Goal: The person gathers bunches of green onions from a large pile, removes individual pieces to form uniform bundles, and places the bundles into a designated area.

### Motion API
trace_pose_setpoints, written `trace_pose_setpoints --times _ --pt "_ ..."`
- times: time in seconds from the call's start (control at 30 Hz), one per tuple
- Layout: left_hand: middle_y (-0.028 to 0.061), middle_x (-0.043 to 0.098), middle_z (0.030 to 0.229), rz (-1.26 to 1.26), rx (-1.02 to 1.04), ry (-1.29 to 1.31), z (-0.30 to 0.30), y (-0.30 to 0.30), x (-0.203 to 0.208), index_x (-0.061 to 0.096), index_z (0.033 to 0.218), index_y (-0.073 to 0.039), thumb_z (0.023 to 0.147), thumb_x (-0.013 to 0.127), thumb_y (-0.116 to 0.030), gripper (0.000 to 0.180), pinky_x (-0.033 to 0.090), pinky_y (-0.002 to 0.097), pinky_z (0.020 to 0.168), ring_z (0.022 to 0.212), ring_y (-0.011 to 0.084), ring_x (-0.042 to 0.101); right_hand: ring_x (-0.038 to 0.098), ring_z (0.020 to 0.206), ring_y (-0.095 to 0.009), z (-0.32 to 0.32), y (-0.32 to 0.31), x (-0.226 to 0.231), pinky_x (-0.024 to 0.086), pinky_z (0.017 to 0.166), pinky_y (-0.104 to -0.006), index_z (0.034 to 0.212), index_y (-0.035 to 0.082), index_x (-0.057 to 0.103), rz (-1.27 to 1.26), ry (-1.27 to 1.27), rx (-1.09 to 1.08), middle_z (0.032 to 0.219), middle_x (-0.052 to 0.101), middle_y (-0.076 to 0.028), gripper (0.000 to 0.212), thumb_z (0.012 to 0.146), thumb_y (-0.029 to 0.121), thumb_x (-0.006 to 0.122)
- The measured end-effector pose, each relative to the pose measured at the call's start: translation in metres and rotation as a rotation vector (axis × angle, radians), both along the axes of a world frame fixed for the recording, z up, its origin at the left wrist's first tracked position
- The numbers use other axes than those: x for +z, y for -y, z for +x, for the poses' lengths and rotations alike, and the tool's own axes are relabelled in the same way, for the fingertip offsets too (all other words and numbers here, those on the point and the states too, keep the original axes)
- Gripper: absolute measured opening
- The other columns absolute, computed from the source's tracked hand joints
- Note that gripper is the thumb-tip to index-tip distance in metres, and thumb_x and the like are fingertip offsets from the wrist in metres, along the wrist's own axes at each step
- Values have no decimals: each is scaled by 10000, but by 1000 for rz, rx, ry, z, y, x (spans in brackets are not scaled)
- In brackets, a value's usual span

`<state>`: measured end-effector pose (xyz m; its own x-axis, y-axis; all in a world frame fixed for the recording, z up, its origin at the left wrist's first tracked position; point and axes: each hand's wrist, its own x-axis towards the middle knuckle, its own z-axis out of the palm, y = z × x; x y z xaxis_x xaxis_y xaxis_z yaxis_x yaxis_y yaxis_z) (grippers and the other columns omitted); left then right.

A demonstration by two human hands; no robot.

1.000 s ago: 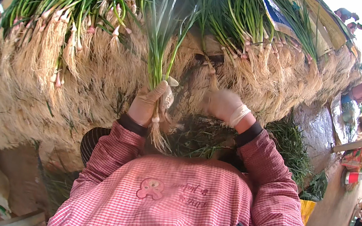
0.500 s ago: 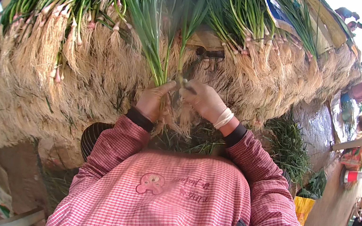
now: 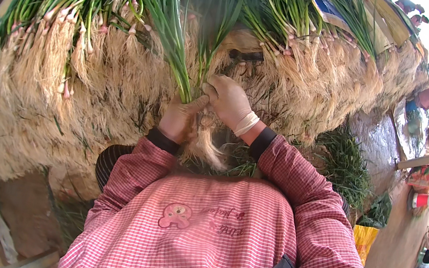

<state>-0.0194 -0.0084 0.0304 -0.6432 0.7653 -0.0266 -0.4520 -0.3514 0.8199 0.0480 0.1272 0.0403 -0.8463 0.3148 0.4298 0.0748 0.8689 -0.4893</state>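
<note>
My left hand [image 3: 176, 119] is wrapped round the lower stems of a bunch of green garlic [image 3: 175, 56], whose long leaves point away from me. Close against it, my right hand [image 3: 229, 101], in a thin pale glove, has its fingers curled at the base of more green garlic stalks [image 3: 205, 56]. The two hands touch or nearly touch. Pale stringy roots [image 3: 208, 147] hang below them toward my apron. The bulbs are hidden inside my fingers.
A deep heap of green garlic [image 3: 68, 24] spreads in front, roots [image 3: 57, 125] facing me. Loose green leaves [image 3: 343, 161] lie right of my arm, near a yellow bag [image 3: 363, 241]. A red and white cone [image 3: 426, 200] stands farther right, with people beyond.
My right hand has moved left and slightly away from me, bringing its stalks against the bunch in my left hand. The hanging roots have swung together. My left hand has barely moved.
</note>
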Motion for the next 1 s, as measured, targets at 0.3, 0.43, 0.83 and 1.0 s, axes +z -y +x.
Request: trace_pose_setpoints --times 0.3,0.43,0.83,1.0 --pt "64 682 951 -124 -423 217 -7 14 -6 640 1165 -3 936 648 -198 300 546 288 652 771 159 649 629 1042 -256 5 -82 -41 519 885 -364 1278 30 570 47 95 168 1185 635 -135 393 965 264 531" --pt "34 644 925 -228 -383 99 -13 12 -23 646 1122 -80 957 585 -344 317 461 238 521 662 138 595 585 822 -218 -16 -50 -39 504 681 -377 1183 92 588 -224 101 223 917 598 -82 298 961 240 456" --pt "15 654 950 -375 -275 79 -7 0 -9 639 1140 -36 998 559 -275 289 485 266 694 790 122 601 504 509 -74 31 -48 28 409 492 -219 858 93 606 -1457 -561 204 660 580 19 255 993 307 574" --pt "38 643 1134 203 -408 64 -25 -3 -18 484 1387 -56 1007 528 -204 411 508 327 886 1018 144 612 683 838 -280 74 -88 -20 545 750 -377 1054 32 654 116 300 -126 911 698 -166 348 870 326 678"
